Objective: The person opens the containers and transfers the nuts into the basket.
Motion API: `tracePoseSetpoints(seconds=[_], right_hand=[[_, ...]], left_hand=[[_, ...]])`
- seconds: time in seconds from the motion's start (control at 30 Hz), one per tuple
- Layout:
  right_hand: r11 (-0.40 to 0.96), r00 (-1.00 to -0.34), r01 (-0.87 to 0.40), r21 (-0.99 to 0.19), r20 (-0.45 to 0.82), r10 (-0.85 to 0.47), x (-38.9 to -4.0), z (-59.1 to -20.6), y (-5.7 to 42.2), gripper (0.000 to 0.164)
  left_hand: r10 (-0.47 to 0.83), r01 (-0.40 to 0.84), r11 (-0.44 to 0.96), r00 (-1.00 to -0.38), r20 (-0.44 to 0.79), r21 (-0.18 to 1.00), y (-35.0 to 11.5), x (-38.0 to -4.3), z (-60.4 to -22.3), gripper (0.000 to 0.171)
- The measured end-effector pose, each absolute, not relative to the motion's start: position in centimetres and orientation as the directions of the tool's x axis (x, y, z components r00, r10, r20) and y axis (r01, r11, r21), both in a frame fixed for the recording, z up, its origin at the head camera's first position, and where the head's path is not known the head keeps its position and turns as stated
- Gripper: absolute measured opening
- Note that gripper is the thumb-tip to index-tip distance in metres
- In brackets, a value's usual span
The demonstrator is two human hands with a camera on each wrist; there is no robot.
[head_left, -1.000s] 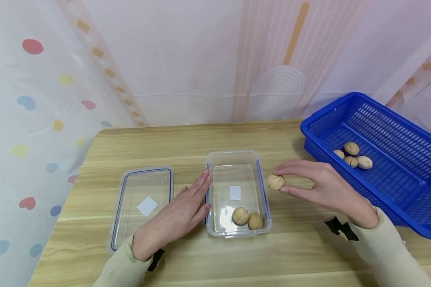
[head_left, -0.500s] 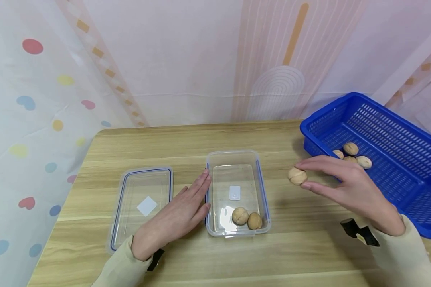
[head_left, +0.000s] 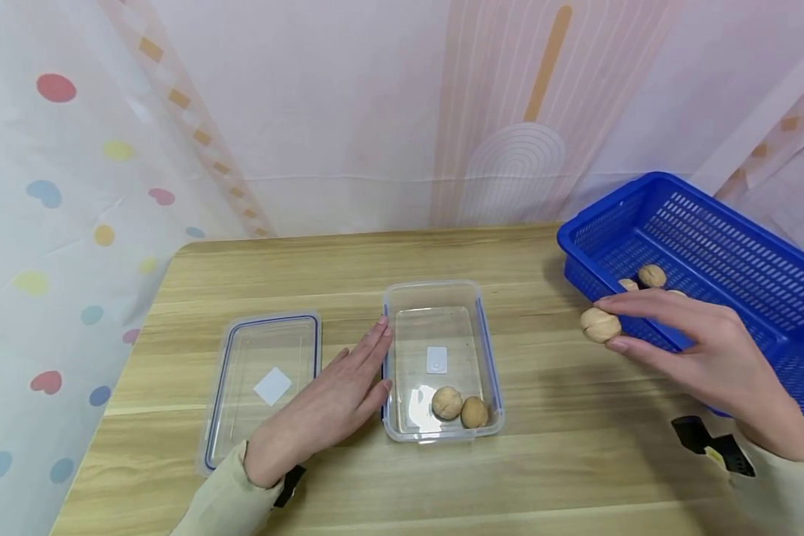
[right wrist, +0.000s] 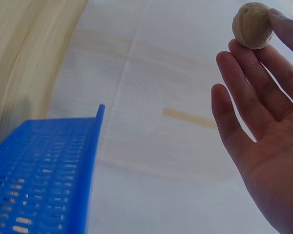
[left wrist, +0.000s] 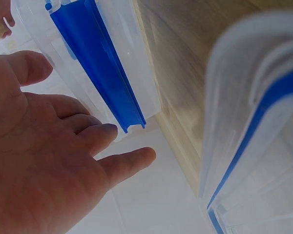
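My right hand (head_left: 717, 357) pinches a walnut (head_left: 600, 325) between thumb and fingertips, held up at the near left side of the blue basket (head_left: 596, 277). In the right wrist view the same walnut (right wrist: 252, 26) shows at the tips of the thumb and fingers. Straight fingers of my left hand (head_left: 324, 402) rest against the left wall of a clear plastic box (head_left: 435, 316) with blue side clips. Two walnuts, one pale (head_left: 447, 403) and one browner (head_left: 474, 412), lie at the box's near end. The left wrist view shows the left palm (left wrist: 49, 156) beside a blue clip (left wrist: 95, 61).
The box's clear lid (head_left: 248, 417), with a blue seal, lies on the wooden table (head_left: 348, 268) left of the box, partly under my left forearm. Inside the basket are more walnuts (head_left: 652, 276), partly covered by my right hand. A patterned curtain (head_left: 348, 112) hangs behind the table.
My right hand has moved right with the walnut, from beside the box to the basket's near left side. The left hand and the box have stayed in place.
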State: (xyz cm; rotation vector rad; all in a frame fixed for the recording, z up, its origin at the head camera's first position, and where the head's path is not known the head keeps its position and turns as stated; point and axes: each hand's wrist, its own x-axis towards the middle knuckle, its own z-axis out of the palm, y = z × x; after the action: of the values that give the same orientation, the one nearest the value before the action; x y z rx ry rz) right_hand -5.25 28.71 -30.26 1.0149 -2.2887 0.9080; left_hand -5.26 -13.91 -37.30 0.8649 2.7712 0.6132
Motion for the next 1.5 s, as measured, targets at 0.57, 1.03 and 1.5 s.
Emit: tracePoseSetpoints(seconds=[0.57,1.03,1.5], right_hand=[[0.686,-0.751,-0.618,-0.385,0.548,-0.369,-3.1,-29.2,31.6,0.054],[0.784,-0.802,-0.517,-0.343,0.514,-0.304,-2.5,-28.2,34.5,0.032],[0.879,-0.859,-0.369,-0.303,0.472,-0.198,-3.6,-27.7,37.0,0.032]], left_hand=[[0.578,0.508,0.746,-0.815,-0.04,0.43,-14.0,-5.3,-37.4,0.067],[0.579,0.51,0.746,-0.815,-0.038,0.428,-13.9,-5.3,-37.4,0.067],[0.576,0.506,0.749,-0.816,-0.043,0.429,-13.9,-5.3,-37.3,0.067]])
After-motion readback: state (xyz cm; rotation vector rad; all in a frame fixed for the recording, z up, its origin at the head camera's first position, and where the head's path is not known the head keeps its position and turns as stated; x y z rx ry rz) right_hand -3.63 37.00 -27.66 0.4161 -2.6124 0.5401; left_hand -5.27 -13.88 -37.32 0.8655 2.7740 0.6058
